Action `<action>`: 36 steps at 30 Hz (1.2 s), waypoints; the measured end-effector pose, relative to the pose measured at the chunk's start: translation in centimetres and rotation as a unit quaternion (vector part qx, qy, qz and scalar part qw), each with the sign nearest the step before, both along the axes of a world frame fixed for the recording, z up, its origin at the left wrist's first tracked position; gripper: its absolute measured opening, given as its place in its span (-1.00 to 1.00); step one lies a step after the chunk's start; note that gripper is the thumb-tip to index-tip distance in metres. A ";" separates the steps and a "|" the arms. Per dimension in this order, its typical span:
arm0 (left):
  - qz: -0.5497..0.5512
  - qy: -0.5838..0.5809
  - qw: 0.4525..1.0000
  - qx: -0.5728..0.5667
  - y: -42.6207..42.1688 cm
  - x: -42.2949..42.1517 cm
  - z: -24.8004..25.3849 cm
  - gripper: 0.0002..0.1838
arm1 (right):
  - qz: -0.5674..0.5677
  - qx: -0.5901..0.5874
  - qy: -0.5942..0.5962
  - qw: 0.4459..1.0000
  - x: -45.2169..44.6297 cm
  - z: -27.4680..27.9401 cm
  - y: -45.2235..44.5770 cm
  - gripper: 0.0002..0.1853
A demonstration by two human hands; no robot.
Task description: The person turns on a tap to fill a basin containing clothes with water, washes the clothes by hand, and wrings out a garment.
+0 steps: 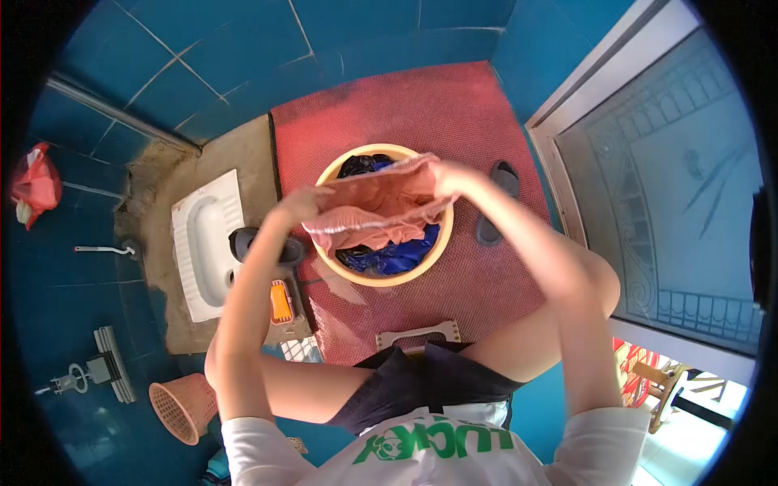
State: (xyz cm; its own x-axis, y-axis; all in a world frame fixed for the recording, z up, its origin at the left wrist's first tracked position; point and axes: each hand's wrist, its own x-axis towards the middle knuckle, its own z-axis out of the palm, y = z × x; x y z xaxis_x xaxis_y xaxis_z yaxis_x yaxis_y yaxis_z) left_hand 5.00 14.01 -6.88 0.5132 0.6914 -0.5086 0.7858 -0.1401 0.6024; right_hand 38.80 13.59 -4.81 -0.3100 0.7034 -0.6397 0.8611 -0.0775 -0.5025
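Note:
A pink garment with a gathered elastic waistband point(369, 220) is stretched wide over a yellow basin point(375, 283). My left hand point(306, 206) grips the waistband at its left end, with the fingers partly blurred. At the opposite end my right hand point(450, 181) is closed on the band. The garment's opening faces up toward me, and its lower part hangs into the basin. Blue and black cloth or plastic point(397, 257) lies in the basin beneath it; which material it is I cannot tell.
The basin stands on a red mat point(381, 105) between my feet in dark slippers point(489, 231). To the left are a squat toilet point(207, 243), an orange brush point(281, 301) and a woven-looking basket point(182, 409). A glazed door point(664, 186) is at right. A low stool point(417, 334) is under me.

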 end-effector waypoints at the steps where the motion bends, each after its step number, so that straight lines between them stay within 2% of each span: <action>1: -0.037 0.093 0.992 0.071 -1.2 1.3 -1.6 -0.36 | 0.023 0.024 -0.110 0.993 -1.1 -2.2 -0.6 -0.19; 2: -0.035 0.091 0.993 0.064 -2.4 3.2 -1.7 -0.36 | 0.022 0.019 -0.123 0.992 -1.8 -3.8 -1.3 -0.20; 3: 0.009 0.197 0.976 0.089 -3.8 5.5 -1.0 -0.36 | 0.022 0.011 -0.134 0.991 -2.5 -4.9 -2.3 -0.20; 4: 0.049 0.301 0.945 0.114 -4.5 6.5 -0.9 -0.35 | 0.008 0.044 -0.154 0.987 -2.8 -6.9 -3.3 -0.32; 5: 0.046 0.302 0.946 0.106 -4.3 6.1 -2.7 -0.35 | -0.007 0.079 -0.174 0.982 -3.1 -8.6 -3.8 -0.43; 6: 0.077 0.249 0.956 0.131 -4.1 5.6 -5.6 -0.38 | -0.010 0.116 -0.195 0.974 -3.3 -10.7 -3.9 -0.53; 8: 0.142 0.156 0.960 0.182 -4.3 5.5 -9.9 -0.47 | -0.031 0.132 -0.209 0.968 -4.0 -12.8 -3.8 -0.60; 9: 0.140 0.156 0.962 0.172 -4.2 5.6 -11.5 -0.47 | -0.054 0.158 -0.222 0.961 -4.5 -13.8 -3.6 -0.65; 10: 0.137 0.187 0.959 0.162 -4.4 6.3 -12.5 -0.49 | -0.096 0.159 -0.233 0.955 -4.7 -17.2 -3.2 -0.73; 11: 0.133 0.217 0.955 0.151 -4.6 7.1 -13.6 -0.52 | -0.091 0.147 -0.235 0.957 -5.1 -17.6 -2.8 -0.73; 13: 0.134 0.262 0.946 0.136 -5.1 8.9 -16.8 -0.55 | 0.026 0.180 -0.271 0.945 -6.0 -18.6 -2.1 -0.63; 14: 0.139 0.323 0.912 0.213 -5.6 9.4 -19.8 -0.57 | 0.037 0.253 -0.289 0.923 -6.5 -20.5 -2.0 -0.73; 15: 0.140 0.381 0.867 0.289 -5.9 9.7 -22.2 -0.58 | 0.043 0.243 -0.289 0.925 -7.0 -21.2 -1.4 -0.73; 16: 0.148 0.342 0.866 0.335 -5.9 9.6 -22.7 -0.61 | 0.043 0.207 -0.288 0.934 -7.6 -21.6 -0.8 -0.76; 17: 0.144 0.342 0.870 0.325 -5.8 9.7 -23.3 -0.61 | 0.043 0.169 -0.286 0.942 -8.2 -22.0 -0.4 -0.78; 19: 0.079 0.407 0.904 0.102 -3.8 10.9 -18.9 -0.56 | 0.066 0.176 -0.281 0.941 -9.1 -23.3 -0.3 -0.79; 20: 0.044 0.452 0.890 -0.036 -1.6 11.5 -17.3 -0.53 | 0.070 0.138 -0.276 0.948 -9.6 -23.8 0.1 -0.79; 21: 0.038 0.453 0.889 -0.046 -1.5 11.1 -19.0 -0.53 | 0.075 0.100 -0.271 0.954 -10.1 -24.3 0.2 -0.79; 22: 0.236 0.323 0.909 -0.116 -2.1 10.5 -21.2 -0.52 | 0.079 0.089 -0.270 0.956 -10.6 -23.5 0.2 -0.79; 23: 0.423 0.177 0.871 -0.176 -2.9 10.1 -22.8 -0.51 | 0.123 0.078 -0.351 0.925 -11.2 -21.2 0.7 -0.80; 24: 0.423 0.178 0.870 -0.181 -3.3 10.1 -23.0 -0.51 | 0.166 0.071 -0.429 0.885 -11.5 -20.2 1.0 -0.80; 25: 0.393 0.205 0.885 -0.144 -3.6 10.1 -23.2 -0.52 | 0.168 0.070 -0.429 0.885 -11.4 -21.1 1.0 -0.80; 27: 0.334 0.254 0.906 -0.062 -4.2 10.0 -23.5 -0.55 | 0.155 0.014 -0.316 0.936 -11.0 -23.5 1.2 -0.76; 28: 0.303 0.278 0.911 -0.018 -4.4 10.0 -23.6 -0.56 | 0.155 0.019 -0.316 0.936 -11.0 -23.8 0.9 -0.76; 30: 0.238 0.325 0.912 0.073 -4.7 10.0 -23.7 -0.58 | 0.189 0.146 -0.380 0.893 -10.9 -24.6 -0.1 -0.77; 31: 0.205 0.347 0.907 0.120 -4.8 10.0 -23.7 -0.58 | 0.186 0.154 -0.381 0.893 -10.7 -26.4 -0.5 -0.77; 33: 0.138 0.386 0.885 0.219 -4.9 10.0 -23.6 -0.60 | 0.050 0.162 -0.380 0.909 -9.7 -28.9 0.1 -0.79; 34: 0.103 0.404 0.869 0.265 -4.9 10.0 -23.6 -0.61 | 0.045 0.170 -0.381 0.908 -9.1 -26.9 0.5 -0.79; 35: 0.104 0.402 0.868 0.271 -4.7 10.0 -22.6 -0.61 | 0.072 0.156 -0.325 0.930 -8.3 -23.2 0.8 -0.79; 36: 0.051 0.397 0.900 0.171 -3.9 9.9 -20.8 -0.57 | 0.099 0.143 -0.269 0.947 -7.6 -20.3 0.6 -0.78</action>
State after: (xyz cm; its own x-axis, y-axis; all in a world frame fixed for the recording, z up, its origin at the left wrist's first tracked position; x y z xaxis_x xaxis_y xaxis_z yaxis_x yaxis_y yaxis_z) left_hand 14.87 10.12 -27.72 0.0064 0.9006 -0.4345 0.9690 -0.1129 -0.2196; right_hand 31.20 14.15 -25.06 -0.1377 0.8341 -0.5342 0.9819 0.1857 0.0368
